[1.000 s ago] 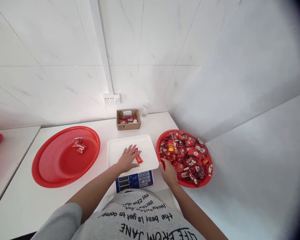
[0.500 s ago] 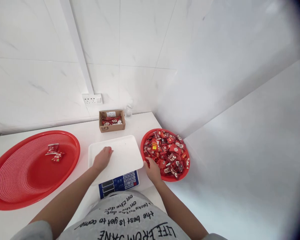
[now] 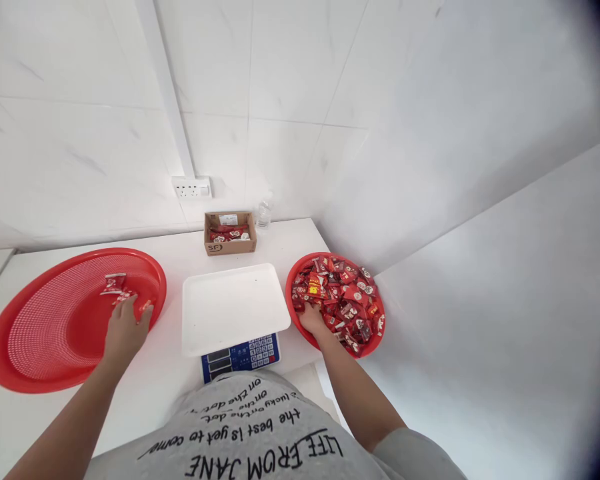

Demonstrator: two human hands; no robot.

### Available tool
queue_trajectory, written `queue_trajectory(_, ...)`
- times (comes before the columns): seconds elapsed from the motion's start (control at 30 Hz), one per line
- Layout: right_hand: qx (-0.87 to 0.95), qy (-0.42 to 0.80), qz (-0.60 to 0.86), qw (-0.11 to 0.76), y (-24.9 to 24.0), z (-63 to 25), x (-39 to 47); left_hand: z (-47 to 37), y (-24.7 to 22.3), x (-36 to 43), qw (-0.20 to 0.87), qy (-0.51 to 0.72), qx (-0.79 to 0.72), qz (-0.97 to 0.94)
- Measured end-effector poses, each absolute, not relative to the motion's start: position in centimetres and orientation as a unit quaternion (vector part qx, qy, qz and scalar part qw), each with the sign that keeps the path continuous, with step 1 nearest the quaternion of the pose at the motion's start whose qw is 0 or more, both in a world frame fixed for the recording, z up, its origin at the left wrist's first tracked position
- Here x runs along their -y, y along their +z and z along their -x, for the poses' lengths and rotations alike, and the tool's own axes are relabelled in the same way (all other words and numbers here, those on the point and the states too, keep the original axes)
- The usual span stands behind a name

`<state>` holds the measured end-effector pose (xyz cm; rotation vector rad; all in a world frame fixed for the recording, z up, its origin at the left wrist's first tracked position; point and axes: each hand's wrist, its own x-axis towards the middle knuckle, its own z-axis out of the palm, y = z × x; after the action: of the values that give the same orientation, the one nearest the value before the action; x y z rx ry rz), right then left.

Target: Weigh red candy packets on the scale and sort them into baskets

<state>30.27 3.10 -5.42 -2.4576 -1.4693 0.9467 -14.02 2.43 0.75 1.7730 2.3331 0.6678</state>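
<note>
Over the large red plastic basket (image 3: 40, 293) on the left, my left hand (image 3: 126, 333) reaches in with its fingers apart. A small red packet (image 3: 146, 307) shows right by its thumb, apparently loose. Two more red-and-white packets (image 3: 113, 283) lie in that basket near the fingertips. My right hand (image 3: 313, 319) is inside the round red basket (image 3: 291, 287) on the right, which is heaped with small red wrapped packets (image 3: 347, 310). Its fingertips are buried at the left side of the heap, so their grip is hidden. Between the baskets sits a weighing scale with a bare white tray (image 3: 235, 310).
The scale's blue keypad panel (image 3: 243, 357) faces me. Behind the tray stands a small cardboard box (image 3: 230, 245) with red packets in it, beside a clear plastic container (image 3: 263, 215). A wall socket (image 3: 193, 187) is above the table's back edge.
My left hand has moved left from above the white tray to the left basket, its fingers spreading. The right hand has gone from the right basket's rim in among the packets.
</note>
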Motion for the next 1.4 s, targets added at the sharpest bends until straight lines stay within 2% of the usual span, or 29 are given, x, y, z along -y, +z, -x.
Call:
queue_trajectory(0.17, 0.510, 0.300, 0.802, 0.075, -5.6, -30.3, -2.8, 9.8, 0.2, -1.4, 0.025, 0.314, -0.681, -0.661)
queue_trajectory(0.5, 0.501, 0.311, 0.781, 0.205, -3.6, -32.1, -1.7, 4.7, -0.1, 0.5, 0.130, 0.283, -0.610, -0.728)
queue_trajectory(0.63, 0.466, 0.310, 0.774, 0.295, -1.3, -31.5, -1.5, 4.2, -0.4, 1.2, 0.166, 0.246, -0.614, -0.731)
queue_trajectory(0.77, 0.428, 0.415, 0.700, 0.394, 0.7, -27.5, -2.0, 3.8, -0.6, 1.4, 0.185, 0.228, -0.609, -0.737)
queue_trajectory(0.87, 0.450, 0.518, 0.614, 0.390, 1.4, -23.6, -2.4, 3.3, -1.0, 1.5, 0.190, 0.209, -0.601, -0.748)
queue_trajectory(1.13, 0.477, 0.571, 0.573, 0.345, 0.9, -21.9, -1.2, 2.3, -3.1, 1.9, 0.182, 0.150, -0.574, -0.784)
queue_trajectory(1.23, 0.503, 0.514, 0.607, 0.338, 0.3, -23.4, -0.3, 1.9, -3.6, 1.6, 0.166, 0.138, -0.558, -0.801)
queue_trajectory(1.4, 0.531, 0.287, 0.719, 0.346, -0.9, -27.5, 1.3, -0.1, -3.1, 0.1, 0.163, 0.098, -0.508, -0.840)
